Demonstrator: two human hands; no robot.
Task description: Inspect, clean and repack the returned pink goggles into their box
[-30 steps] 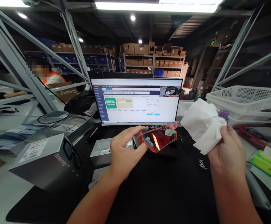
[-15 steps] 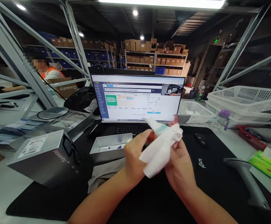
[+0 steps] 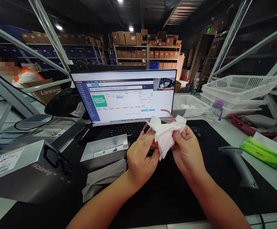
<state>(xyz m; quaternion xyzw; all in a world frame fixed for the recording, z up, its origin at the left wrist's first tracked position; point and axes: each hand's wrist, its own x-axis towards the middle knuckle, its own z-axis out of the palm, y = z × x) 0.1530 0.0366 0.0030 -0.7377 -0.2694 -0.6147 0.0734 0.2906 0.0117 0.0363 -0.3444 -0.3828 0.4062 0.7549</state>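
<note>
Apparently the wiping is partway through: both hands are occupied above the desk mat, and nothing they hold has been laid down. The left hand (image 3: 143, 156) is closed around one side of the red glasses (image 3: 172, 117); the right hand (image 3: 187, 144) pinches the white tissue (image 3: 164, 135), which is bunched against them between the two hands. One reddish temple pokes up past the tissue. How much of the lenses is done, and how much is left, cannot be told, since tissue and fingers cover most of them.

Around the hands, the black desk mat (image 3: 219, 187) spreads beneath, and the monitor (image 3: 126, 98) stands beyond them. Well to the left of the left hand is a grey box (image 3: 31, 183), with an open silver box (image 3: 106, 159) nearer that hand. The keyboard (image 3: 125, 130) lies just past the fingers. A grey pouch (image 3: 102, 181) lies beside the left forearm, the likeliest thing to get nudged. Right of the right hand are a scanner (image 3: 239, 165) and, farther out, a green tissue pack (image 3: 263, 152). Dark glasses (image 3: 58, 159) sit against the grey box; the mouse (image 3: 197, 132) is just behind the right hand.
</note>
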